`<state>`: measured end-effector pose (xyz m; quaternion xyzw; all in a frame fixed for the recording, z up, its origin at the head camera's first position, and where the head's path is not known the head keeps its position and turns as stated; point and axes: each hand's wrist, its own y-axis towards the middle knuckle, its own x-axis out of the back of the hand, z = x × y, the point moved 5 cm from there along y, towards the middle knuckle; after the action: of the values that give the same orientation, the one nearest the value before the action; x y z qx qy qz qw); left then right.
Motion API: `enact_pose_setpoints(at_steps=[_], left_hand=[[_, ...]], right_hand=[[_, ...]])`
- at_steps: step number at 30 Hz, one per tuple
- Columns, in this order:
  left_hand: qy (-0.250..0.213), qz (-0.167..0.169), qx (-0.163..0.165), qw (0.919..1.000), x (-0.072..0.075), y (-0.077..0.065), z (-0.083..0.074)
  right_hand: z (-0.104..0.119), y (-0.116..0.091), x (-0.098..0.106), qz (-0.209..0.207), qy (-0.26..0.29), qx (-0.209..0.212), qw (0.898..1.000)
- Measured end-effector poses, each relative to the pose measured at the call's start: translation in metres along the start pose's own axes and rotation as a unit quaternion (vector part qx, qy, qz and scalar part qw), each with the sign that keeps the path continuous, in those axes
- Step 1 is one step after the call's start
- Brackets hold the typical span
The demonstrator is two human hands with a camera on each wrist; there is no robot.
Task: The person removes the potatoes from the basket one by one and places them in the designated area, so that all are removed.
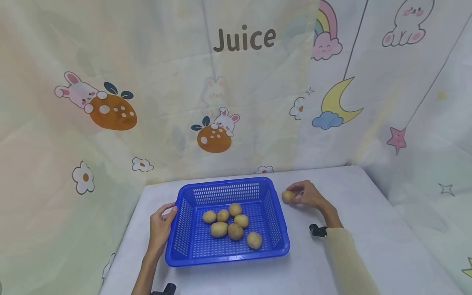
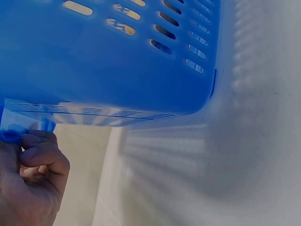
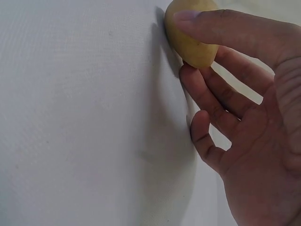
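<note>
A blue plastic basket (image 1: 225,260) with slotted walls stands on the table, holding several small potatoes (image 1: 235,232). My left hand (image 1: 160,227) grips its left rim, thumb on top near the back corner. Seen from the left wrist, the curled fingers of the left hand (image 2: 40,174) are at the edge of the basket (image 2: 117,80). To the right of the basket, my right hand (image 1: 309,196) pinches a single potato (image 1: 287,196). In the right wrist view the thumb of the right hand (image 3: 258,103) presses on this yellowish potato (image 3: 188,44), fingertips beneath, close over the table.
A white cloth covers the table (image 1: 309,270). Behind it hangs a printed curtain (image 1: 166,135) with rabbits, fruit and flowers, and curtains also flank both sides. Black wrist mounts (image 1: 318,230) sit on the forearms.
</note>
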<state>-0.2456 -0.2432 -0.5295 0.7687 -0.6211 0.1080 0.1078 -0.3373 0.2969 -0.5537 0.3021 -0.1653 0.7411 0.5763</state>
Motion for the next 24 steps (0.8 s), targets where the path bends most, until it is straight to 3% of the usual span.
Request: enact_pose_setpoints(at_steps=[8,24], left_hand=[[0.003,0.000,-0.001,1.0000,-0.0012,0.0005,-0.0007],[0.001,0.001,-0.006,1.0000,-0.0003,-0.0010,-0.0001]], right_hand=[[-0.0079,-0.0015,-0.0016,0.002,-0.001,-0.018,1.000],[-0.0082,-0.0025,-0.0024,0.009,-0.001,-0.002,1.000]])
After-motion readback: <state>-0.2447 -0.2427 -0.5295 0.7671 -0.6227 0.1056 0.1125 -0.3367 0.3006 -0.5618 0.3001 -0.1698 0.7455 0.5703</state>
